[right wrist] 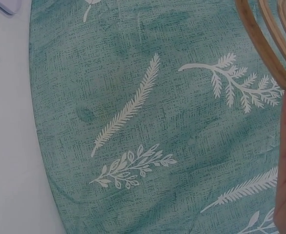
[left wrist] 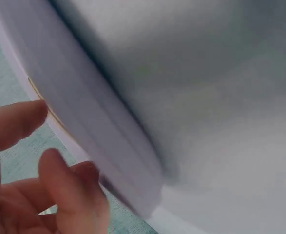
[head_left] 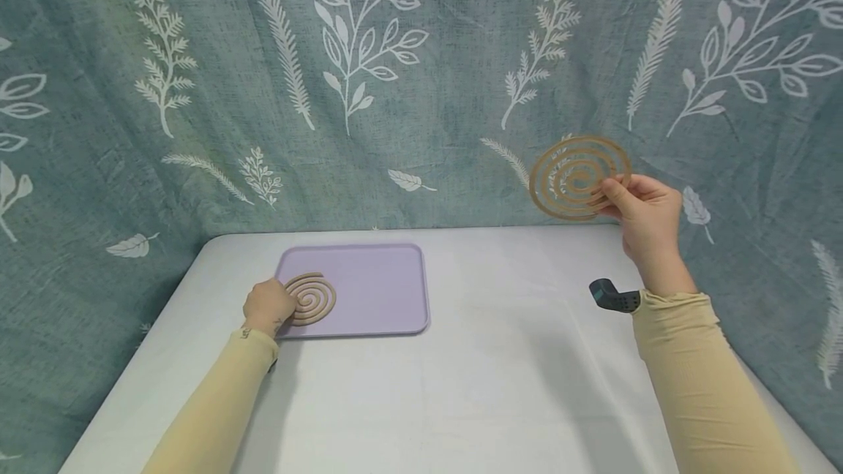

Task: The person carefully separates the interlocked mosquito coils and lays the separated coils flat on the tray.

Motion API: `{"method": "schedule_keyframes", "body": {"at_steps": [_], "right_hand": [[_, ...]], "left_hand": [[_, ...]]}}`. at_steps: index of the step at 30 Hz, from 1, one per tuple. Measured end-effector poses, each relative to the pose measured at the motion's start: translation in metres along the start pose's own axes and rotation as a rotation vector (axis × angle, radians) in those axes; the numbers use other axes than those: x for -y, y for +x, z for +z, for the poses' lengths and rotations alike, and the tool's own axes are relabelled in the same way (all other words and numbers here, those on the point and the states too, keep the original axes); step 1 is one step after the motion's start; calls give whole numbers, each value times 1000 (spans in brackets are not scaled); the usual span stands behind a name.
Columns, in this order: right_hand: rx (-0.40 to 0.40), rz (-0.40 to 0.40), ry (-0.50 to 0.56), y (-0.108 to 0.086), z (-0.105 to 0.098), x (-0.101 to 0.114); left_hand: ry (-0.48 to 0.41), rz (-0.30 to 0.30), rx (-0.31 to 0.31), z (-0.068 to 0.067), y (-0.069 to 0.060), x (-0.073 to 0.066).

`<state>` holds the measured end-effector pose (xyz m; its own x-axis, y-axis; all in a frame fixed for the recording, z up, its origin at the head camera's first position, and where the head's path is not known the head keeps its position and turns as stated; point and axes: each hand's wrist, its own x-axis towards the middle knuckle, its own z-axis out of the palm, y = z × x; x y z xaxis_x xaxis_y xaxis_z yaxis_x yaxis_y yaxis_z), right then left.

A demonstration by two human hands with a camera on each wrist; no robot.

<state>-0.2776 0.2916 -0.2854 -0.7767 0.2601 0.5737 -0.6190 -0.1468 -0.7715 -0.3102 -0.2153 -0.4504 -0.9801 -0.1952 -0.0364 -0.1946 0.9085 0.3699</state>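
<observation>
My right hand [head_left: 648,218] pinches a brown spiral mosquito coil [head_left: 579,180] between thumb and fingers, holding it up above the table's far right. Part of this coil [right wrist: 267,44] shows at the upper right of the right wrist view. A second mosquito coil [head_left: 315,298] lies at the left side of a lilac tray [head_left: 382,291]. Over that side, my left hand [head_left: 270,306] has bent fingers and covers the coil's left part. In the left wrist view, one fingertip touches the coil's thin edge, while other fingers bend near the tray's rim; whether they pinch the coil is unclear.
The tray stands on a white table [head_left: 481,386], left of its middle towards the back. Behind the table hangs a green curtain [head_left: 448,93] with white leaf prints, which also runs down both sides. A dark strap device [head_left: 614,296] sits at my right wrist.
</observation>
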Motion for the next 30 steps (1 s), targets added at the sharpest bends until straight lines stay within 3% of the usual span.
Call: {"method": "schedule_keyframes", "body": {"at_steps": [5,10,12,16,18,23,26,30], "right_hand": [[-15,-41,23,1,2,1],[-39,-134,13,1,9,3],[-33,-190,-62,1,14,2],[4,-337,-357,-3,34,-4],[50,-417,-492,-7,47,-10],[211,-642,-774,-17,79,-32],[300,-766,-878,-25,97,-48],[413,-882,-940,-39,118,-72]], "left_hand": [[-83,44,-67,-7,-1,1],[-182,155,-104,-16,-9,-7],[-224,200,-105,-18,-15,-13],[-297,293,-95,-16,-31,-27],[-305,349,-119,-11,-40,-36],[-290,442,-97,4,-66,-58],[-277,483,-31,14,-82,-69],[-249,561,51,26,-99,-79]]}}
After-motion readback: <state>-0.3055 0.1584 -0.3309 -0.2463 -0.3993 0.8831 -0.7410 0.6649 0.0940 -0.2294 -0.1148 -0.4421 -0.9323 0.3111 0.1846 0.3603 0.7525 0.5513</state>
